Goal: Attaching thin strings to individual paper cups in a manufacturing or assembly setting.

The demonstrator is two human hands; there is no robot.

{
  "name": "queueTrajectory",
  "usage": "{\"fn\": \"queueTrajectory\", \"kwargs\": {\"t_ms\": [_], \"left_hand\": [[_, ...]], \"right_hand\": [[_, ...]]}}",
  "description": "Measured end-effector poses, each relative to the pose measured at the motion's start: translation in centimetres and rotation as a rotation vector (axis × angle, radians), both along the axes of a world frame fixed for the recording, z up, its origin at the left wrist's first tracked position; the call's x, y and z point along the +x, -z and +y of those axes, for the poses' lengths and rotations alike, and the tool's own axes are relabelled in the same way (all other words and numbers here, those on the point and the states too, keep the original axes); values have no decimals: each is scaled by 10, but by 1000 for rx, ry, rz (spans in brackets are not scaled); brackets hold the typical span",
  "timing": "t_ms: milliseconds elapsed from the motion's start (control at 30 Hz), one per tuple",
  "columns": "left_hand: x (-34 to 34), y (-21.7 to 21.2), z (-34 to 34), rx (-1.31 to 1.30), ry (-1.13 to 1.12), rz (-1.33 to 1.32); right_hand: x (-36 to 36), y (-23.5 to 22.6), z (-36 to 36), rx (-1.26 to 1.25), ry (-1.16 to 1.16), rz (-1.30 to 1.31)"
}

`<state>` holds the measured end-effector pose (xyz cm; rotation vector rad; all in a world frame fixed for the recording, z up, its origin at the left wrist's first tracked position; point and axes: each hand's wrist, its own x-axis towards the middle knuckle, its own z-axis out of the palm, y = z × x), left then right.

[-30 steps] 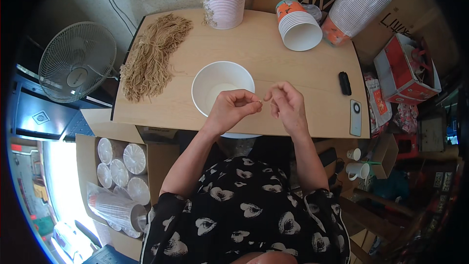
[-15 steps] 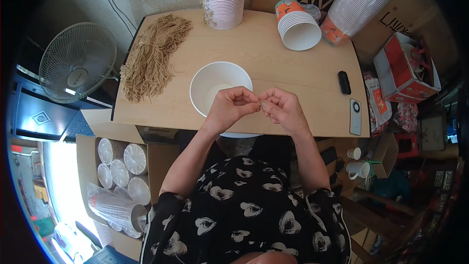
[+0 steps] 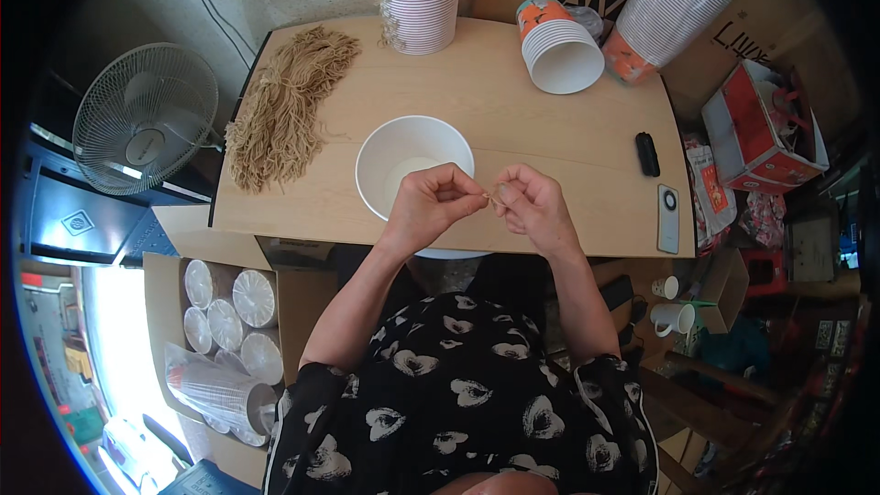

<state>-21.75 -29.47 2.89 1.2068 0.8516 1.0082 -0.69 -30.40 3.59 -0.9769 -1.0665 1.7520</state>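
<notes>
My left hand point(image 3: 433, 200) and my right hand point(image 3: 532, 207) meet fingertip to fingertip over the table's near edge. Both are pinched closed on a thin tan string point(image 3: 491, 196), of which only a tiny bit shows between them. Just behind my left hand stands a white paper bucket point(image 3: 403, 142), its mouth facing up and partly covered by that hand. A thick bundle of tan strings point(image 3: 284, 110) lies loosely on the table's left side.
On the table point(image 3: 541, 147), a tall stack of paper buckets point(image 3: 422, 9) has strings hanging down its side. More stacked buckets point(image 3: 561, 55) lie tipped at the back right. A phone point(image 3: 667, 218) and a black case point(image 3: 647, 155) rest at the right edge. A fan point(image 3: 147, 119) stands left.
My right hand's fingertips have drawn slightly away from the left's and shifted their pinch on the string. My left hand stays nearly still.
</notes>
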Motion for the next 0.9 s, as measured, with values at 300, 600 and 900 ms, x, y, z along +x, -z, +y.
{"fn": "queueTrajectory", "kwargs": {"t_ms": [300, 600, 900], "left_hand": [[2, 3, -1, 77, -3, 9], [2, 0, -4, 78, 4, 23], [3, -1, -8, 112, -17, 60]], "right_hand": [[-2, -4, -2, 304, 14, -278], [-5, -6, -8, 316, 28, -364], [-2, -7, -8, 352, -16, -370]]}}
